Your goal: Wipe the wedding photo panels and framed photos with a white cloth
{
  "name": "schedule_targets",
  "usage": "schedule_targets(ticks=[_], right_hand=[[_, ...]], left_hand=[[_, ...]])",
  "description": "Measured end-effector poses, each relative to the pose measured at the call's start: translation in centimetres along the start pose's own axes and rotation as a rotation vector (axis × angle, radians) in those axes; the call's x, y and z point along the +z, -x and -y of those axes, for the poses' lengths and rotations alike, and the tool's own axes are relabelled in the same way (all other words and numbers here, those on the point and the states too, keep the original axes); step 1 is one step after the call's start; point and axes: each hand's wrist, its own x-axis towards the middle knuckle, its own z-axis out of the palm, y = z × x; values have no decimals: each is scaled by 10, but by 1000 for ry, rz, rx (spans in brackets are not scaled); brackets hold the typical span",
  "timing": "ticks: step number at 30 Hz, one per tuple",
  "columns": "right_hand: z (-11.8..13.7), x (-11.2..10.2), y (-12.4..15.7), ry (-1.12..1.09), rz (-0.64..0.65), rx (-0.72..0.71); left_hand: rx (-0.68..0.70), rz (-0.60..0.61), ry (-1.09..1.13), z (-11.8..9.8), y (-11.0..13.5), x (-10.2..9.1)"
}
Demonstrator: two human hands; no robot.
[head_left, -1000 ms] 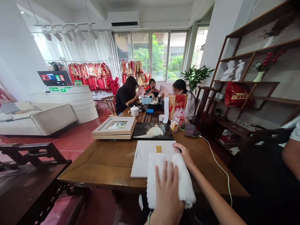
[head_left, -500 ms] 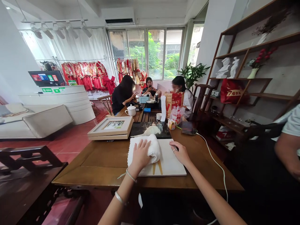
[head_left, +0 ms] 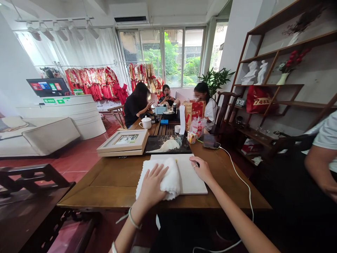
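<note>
While my left hand (head_left: 152, 184) spreads its fingers over a white cloth (head_left: 171, 179) covering the nine o'clock side of a white board (head_left: 191, 179), my right hand (head_left: 202, 169) rests, fingers bent, at the board's two o'clock edge; I can't make out whether it pinches. The board lies on the wooden table (head_left: 105, 181), with pale frames (head_left: 139, 141) at ten o'clock and a dark photo (head_left: 172, 144) at twelve.
</note>
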Motion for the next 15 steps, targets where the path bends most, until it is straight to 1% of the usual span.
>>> schedule_targets(ticks=[2, 5, 8, 11, 13, 15], right_hand=[[0, 0, 0, 10, 1, 5], [-1, 0, 0, 22, 5, 2], [-2, 0, 0, 26, 11, -10], [-2, 1, 0, 31, 12, -11], [-1, 2, 1, 35, 6, -9], [0, 3, 1, 39, -5, -10]], left_hand=[[50, 22, -5, 13, -21, -5], [114, 12, -19, 31, -52, -8], [131, -4, -47, 39, -71, -8], [123, -27, -75, 36, -72, -5], [107, -40, -81, 30, -64, -4], [85, -44, -79, 23, -49, -3]])
